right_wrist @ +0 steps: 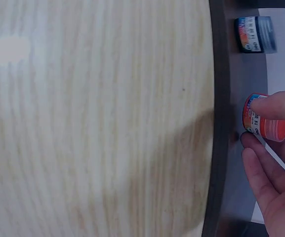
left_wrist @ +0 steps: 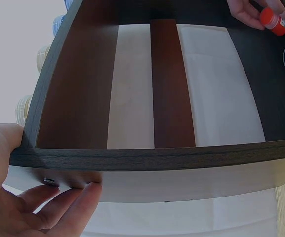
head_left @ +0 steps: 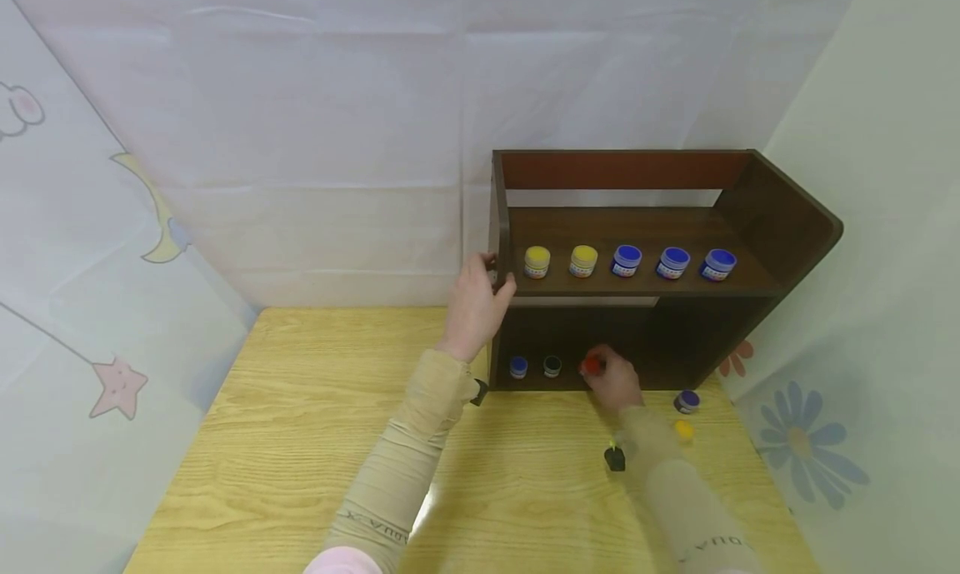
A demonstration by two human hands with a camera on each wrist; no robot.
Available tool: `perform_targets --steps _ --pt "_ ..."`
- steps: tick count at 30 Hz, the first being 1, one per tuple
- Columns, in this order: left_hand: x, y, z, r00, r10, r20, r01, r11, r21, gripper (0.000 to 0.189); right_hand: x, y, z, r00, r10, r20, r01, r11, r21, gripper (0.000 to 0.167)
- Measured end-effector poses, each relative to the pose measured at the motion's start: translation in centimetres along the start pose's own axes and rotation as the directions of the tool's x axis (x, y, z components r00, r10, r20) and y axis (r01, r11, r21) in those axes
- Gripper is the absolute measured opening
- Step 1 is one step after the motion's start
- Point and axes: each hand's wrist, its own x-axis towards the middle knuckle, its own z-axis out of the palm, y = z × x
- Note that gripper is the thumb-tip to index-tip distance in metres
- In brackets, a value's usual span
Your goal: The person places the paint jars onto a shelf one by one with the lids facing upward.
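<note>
A small dark wooden shelf unit (head_left: 630,301) stands on the table. My left hand (head_left: 474,309) grips its left side panel (left_wrist: 147,159), thumb by the front edge and fingers against the outer face. On the lower level, my right hand (head_left: 617,382) pinches a red paint jar (right_wrist: 265,117) between thumb and fingers, the jar slightly tilted at the board. Left of it stand a dark green paint jar (head_left: 552,366) and a blue one (head_left: 518,367). Along the upper level are two yellow paint jars (head_left: 583,262) and three blue paint jars (head_left: 672,263).
On the table right of my right hand lie a dark purple-blue jar (head_left: 687,401) and a yellow jar (head_left: 683,430). Light wood tabletop (head_left: 300,441) extends left of the unit. White patterned sheets (head_left: 862,374) hang behind and at both sides.
</note>
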Motion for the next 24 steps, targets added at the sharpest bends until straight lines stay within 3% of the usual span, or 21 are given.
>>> perform_targets --steps 11,24 --pt "0.05 -0.13 0.08 1.0 -0.006 0.002 0.006 1.0 -0.018 0.042 -0.2 0.12 0.1 1.0 -0.026 -0.016 0.026 0.999 -0.029 0.034" --pt "0.01 -0.04 0.05 1.0 -0.009 0.002 0.009 1.0 -0.017 0.042 0.23 -0.31 0.25 1.0 0.011 0.027 -0.009 0.998 -0.067 0.036"
